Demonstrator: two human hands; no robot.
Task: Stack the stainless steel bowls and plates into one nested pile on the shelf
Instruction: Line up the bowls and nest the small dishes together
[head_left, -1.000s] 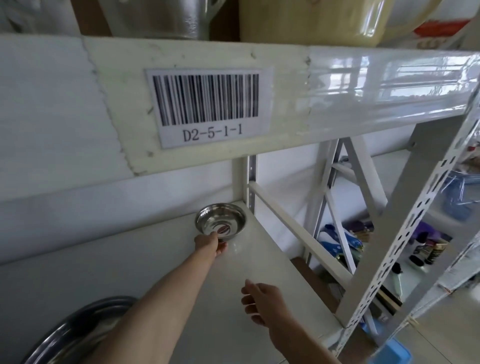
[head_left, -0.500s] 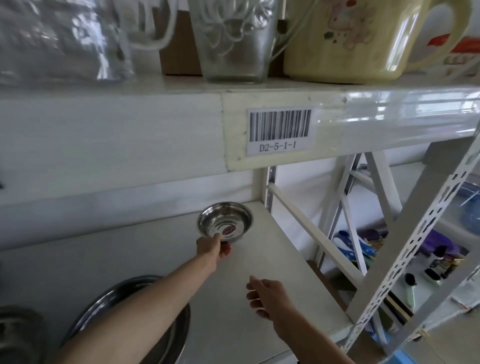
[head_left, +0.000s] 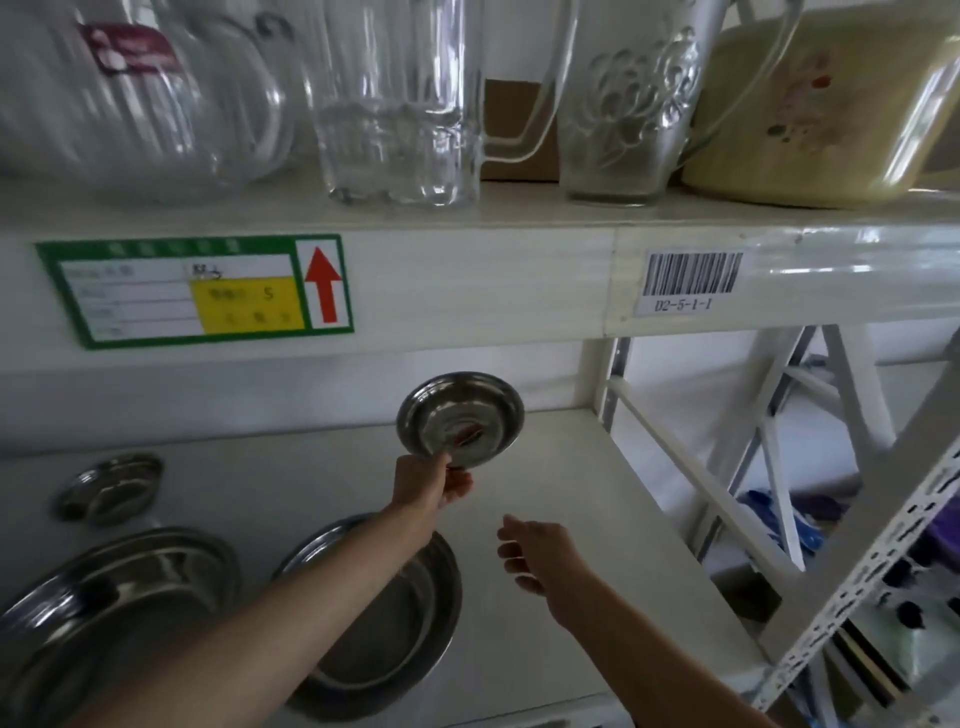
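Observation:
My left hand (head_left: 431, 486) pinches the near rim of a small steel bowl (head_left: 460, 418) and holds it tilted up off the white shelf (head_left: 597, 499), its inside with a red sticker facing me. My right hand (head_left: 535, 558) hovers open over the shelf to the right, holding nothing. Under my left forearm lies a wide steel plate (head_left: 395, 618). Another large steel plate (head_left: 114, 597) sits at the near left. A small steel dish (head_left: 111, 486) rests behind it at the far left.
The shelf above carries glass jugs (head_left: 400, 104) and a yellow plastic jug (head_left: 826, 104); its front beam (head_left: 467, 291) hangs low over the work area. White slotted uprights (head_left: 852, 566) and a cross rail (head_left: 696, 478) bound the right side.
My left hand has lifted the small bowl off the shelf and tilted it toward me. The camera has swung left and up, bringing the plates and small dish into view.

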